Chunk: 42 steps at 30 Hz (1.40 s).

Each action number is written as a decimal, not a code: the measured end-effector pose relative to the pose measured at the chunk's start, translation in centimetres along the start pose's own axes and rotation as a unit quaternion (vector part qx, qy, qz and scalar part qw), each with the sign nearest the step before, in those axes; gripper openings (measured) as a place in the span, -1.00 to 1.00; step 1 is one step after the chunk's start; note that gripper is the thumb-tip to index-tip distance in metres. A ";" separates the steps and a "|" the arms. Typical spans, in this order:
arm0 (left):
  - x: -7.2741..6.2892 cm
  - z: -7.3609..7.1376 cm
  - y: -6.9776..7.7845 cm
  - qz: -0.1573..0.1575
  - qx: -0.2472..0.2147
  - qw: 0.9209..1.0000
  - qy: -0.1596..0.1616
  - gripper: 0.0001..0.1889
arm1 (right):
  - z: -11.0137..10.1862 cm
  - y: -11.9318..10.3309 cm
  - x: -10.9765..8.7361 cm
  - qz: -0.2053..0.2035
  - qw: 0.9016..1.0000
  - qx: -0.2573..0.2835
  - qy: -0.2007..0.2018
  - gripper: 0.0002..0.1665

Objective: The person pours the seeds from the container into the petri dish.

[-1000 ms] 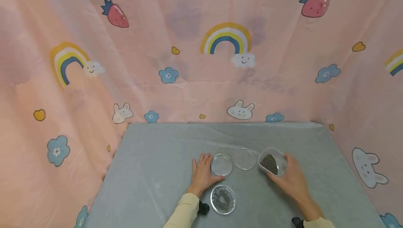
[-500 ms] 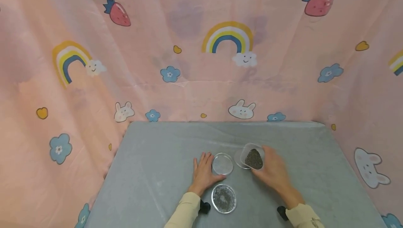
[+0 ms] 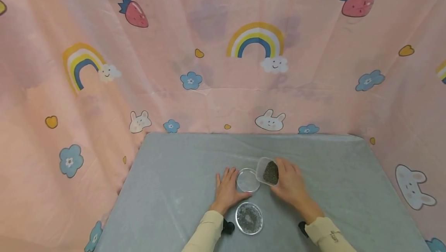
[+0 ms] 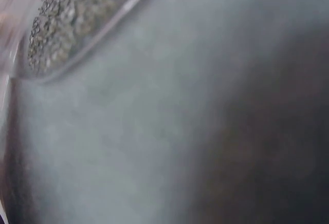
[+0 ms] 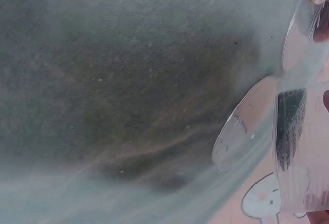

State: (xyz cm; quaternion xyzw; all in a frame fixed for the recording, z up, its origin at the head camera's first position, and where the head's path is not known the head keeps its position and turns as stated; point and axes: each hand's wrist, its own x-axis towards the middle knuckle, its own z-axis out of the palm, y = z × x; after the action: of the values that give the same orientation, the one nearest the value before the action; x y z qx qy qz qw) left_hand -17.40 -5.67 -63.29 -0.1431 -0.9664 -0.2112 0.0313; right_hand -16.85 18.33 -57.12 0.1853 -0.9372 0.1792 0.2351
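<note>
My right hand (image 3: 290,184) grips a clear plastic tub (image 3: 262,168) holding dark grains (image 3: 271,173). It is tilted near the right rim of a round clear petri dish (image 3: 248,180). Beside that dish my left hand (image 3: 228,191) lies with fingers spread, forefinger at its left edge and thumb at its near edge. A second dish (image 3: 249,218), full of grey grains, stands closer to me; the left wrist view shows these coarse grains (image 4: 82,18) at its top left. The right wrist view shows the tub (image 5: 311,152) beside another clear round dish or lid (image 5: 244,124), hidden behind the tub in the head view.
A grey cloth covers the table (image 3: 181,190). Behind it and at both sides hangs a pink printed curtain (image 3: 156,70). Black wrist cameras sit by the left sleeve (image 3: 205,230) and right sleeve (image 3: 329,234).
My right hand has carried the tub leftward, past the far-right dish or lid, to the dish by my left hand. The grains now lie toward the tub's right side. My left hand stays in place.
</note>
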 end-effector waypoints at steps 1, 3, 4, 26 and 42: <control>0.0 0.0 0.0 -0.001 0.000 1.000 -0.002 -0.02 | 0.1 -0.1 0.1 -0.005 1.000 -0.006 -0.001 0.01; 0.0 0.0 0.0 -0.003 -0.003 1.000 -0.003 -0.02 | 0.2 -0.3 0.2 -0.014 1.000 -0.014 -0.005 0.02; 0.0 0.0 0.0 -0.004 -0.004 1.000 -0.005 -0.02 | 0.3 -0.4 0.2 -0.019 1.000 -0.018 -0.006 0.02; 0.0 -0.4 0.2 -0.014 -0.017 0.999 -0.025 -0.04 | 0.0 -2.1 1.5 -0.077 0.995 -0.029 -0.050 -0.07; 0.0 -0.5 0.1 -0.009 -0.014 1.000 -0.020 -0.04 | 0.6 -2.1 2.3 -0.149 0.985 -0.061 -0.065 -0.20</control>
State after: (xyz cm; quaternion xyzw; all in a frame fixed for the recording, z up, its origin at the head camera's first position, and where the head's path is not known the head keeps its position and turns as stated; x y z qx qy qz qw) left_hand -17.42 -5.82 -62.82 -0.1388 -0.9651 -0.2220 0.0081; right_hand -18.05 15.64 -55.92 0.3192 -0.9217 0.0724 0.2081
